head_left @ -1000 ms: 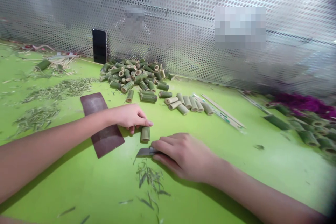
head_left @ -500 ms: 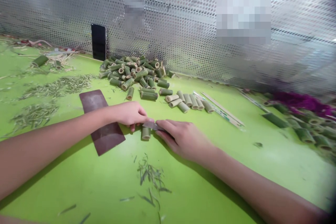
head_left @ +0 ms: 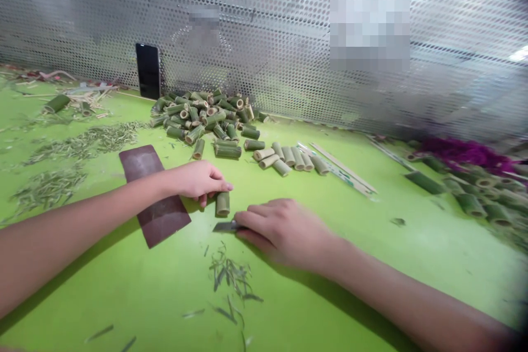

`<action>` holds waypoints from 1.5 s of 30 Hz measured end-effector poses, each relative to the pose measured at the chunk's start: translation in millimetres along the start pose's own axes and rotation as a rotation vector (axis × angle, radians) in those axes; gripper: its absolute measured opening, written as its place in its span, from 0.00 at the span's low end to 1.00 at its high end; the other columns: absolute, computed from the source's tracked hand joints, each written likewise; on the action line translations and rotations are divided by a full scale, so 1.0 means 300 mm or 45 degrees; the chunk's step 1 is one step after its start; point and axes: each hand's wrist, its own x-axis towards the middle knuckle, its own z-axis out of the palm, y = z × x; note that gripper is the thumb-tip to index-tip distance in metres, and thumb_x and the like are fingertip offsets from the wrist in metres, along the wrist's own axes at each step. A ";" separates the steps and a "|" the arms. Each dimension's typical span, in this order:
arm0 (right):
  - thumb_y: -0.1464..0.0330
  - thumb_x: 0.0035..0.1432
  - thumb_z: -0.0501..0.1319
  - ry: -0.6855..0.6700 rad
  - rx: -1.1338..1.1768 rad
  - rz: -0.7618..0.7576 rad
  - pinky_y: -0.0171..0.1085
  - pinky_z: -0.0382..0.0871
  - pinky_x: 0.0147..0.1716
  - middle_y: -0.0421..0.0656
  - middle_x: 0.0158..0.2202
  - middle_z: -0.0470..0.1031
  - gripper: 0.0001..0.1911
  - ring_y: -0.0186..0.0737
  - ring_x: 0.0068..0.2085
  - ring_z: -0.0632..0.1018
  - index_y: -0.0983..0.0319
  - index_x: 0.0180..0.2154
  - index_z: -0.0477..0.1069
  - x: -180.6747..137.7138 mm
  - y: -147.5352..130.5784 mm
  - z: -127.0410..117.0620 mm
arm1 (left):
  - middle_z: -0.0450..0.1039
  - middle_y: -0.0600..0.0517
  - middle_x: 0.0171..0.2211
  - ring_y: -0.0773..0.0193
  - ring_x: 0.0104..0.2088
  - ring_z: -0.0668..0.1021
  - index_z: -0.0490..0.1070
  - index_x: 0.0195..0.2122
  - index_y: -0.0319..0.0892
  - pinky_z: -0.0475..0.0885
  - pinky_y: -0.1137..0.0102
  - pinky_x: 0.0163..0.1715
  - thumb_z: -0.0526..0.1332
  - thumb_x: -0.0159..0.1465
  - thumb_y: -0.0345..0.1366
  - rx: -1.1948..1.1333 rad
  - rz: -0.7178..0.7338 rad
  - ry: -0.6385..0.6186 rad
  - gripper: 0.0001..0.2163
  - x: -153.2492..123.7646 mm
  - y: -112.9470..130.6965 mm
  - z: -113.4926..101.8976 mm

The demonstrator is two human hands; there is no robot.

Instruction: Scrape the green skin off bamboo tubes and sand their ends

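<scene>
A short green bamboo piece (head_left: 223, 204) stands on the green table (head_left: 371, 264). My left hand (head_left: 198, 180) pinches its top and holds it upright. My right hand (head_left: 284, 228) is closed round a small knife (head_left: 226, 226), whose blade points left and lies low by the table, just in front of the bamboo piece. Thin green shavings (head_left: 231, 280) lie on the table below the blade.
A brown sanding sheet (head_left: 154, 195) lies under my left forearm. A heap of bamboo pieces (head_left: 206, 115) sits by the perforated metal wall, with a row of peeled pieces (head_left: 289, 159), flat strips (head_left: 342, 168), a black phone (head_left: 148, 70), more pieces and purple material (head_left: 466, 154) at right.
My right hand drew the knife from the top of the bamboo piece down toward me to the table. My left hand kept its hold on the piece.
</scene>
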 end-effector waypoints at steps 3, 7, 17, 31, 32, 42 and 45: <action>0.63 0.76 0.52 0.021 -0.022 -0.092 0.36 0.59 0.27 0.39 0.29 0.75 0.14 0.33 0.25 0.70 0.61 0.40 0.73 -0.010 -0.007 0.007 | 0.70 0.58 0.15 0.66 0.18 0.75 0.70 0.26 0.44 0.64 0.71 0.22 0.65 0.61 0.63 -0.004 -0.012 0.025 0.25 -0.008 0.010 0.002; 0.64 0.76 0.51 0.149 -0.132 -0.001 0.35 0.59 0.27 0.40 0.29 0.76 0.15 0.34 0.25 0.72 0.62 0.43 0.73 -0.006 0.022 0.016 | 0.70 0.58 0.15 0.65 0.19 0.77 0.72 0.26 0.43 0.67 0.71 0.25 0.64 0.62 0.63 0.002 0.015 0.033 0.25 -0.013 0.016 0.004; 0.64 0.76 0.48 0.298 -0.345 0.112 0.37 0.61 0.28 0.42 0.30 0.78 0.17 0.37 0.28 0.76 0.62 0.44 0.74 0.030 0.048 0.015 | 0.69 0.58 0.14 0.66 0.18 0.75 0.69 0.24 0.43 0.68 0.72 0.27 0.63 0.66 0.57 0.008 0.017 0.028 0.23 -0.015 0.024 0.004; 0.64 0.75 0.53 -0.008 -0.057 0.074 0.36 0.58 0.27 0.39 0.30 0.77 0.12 0.34 0.26 0.74 0.60 0.42 0.72 0.019 0.005 -0.003 | 0.71 0.58 0.17 0.68 0.19 0.74 0.70 0.27 0.43 0.64 0.73 0.24 0.63 0.69 0.51 -0.019 -0.014 -0.019 0.19 -0.005 0.012 -0.004; 0.64 0.75 0.53 -0.013 -0.072 0.005 0.36 0.58 0.27 0.39 0.29 0.76 0.12 0.34 0.25 0.72 0.60 0.41 0.73 0.012 -0.004 0.000 | 0.71 0.58 0.17 0.68 0.20 0.75 0.70 0.28 0.43 0.64 0.73 0.23 0.62 0.70 0.50 -0.018 -0.017 -0.016 0.18 -0.003 0.010 -0.004; 0.62 0.77 0.48 0.252 -0.215 0.011 0.37 0.57 0.26 0.41 0.29 0.77 0.17 0.36 0.26 0.74 0.62 0.44 0.73 0.009 0.032 0.025 | 0.73 0.57 0.18 0.67 0.21 0.75 0.75 0.29 0.43 0.64 0.72 0.24 0.65 0.64 0.58 0.003 0.028 -0.088 0.21 -0.002 -0.008 -0.019; 0.63 0.77 0.49 0.319 -0.273 0.038 0.37 0.58 0.27 0.41 0.30 0.78 0.17 0.37 0.28 0.75 0.63 0.44 0.74 0.029 0.030 0.025 | 0.73 0.56 0.18 0.67 0.20 0.74 0.75 0.29 0.44 0.64 0.72 0.25 0.65 0.64 0.58 0.014 0.036 -0.130 0.21 -0.001 -0.012 -0.028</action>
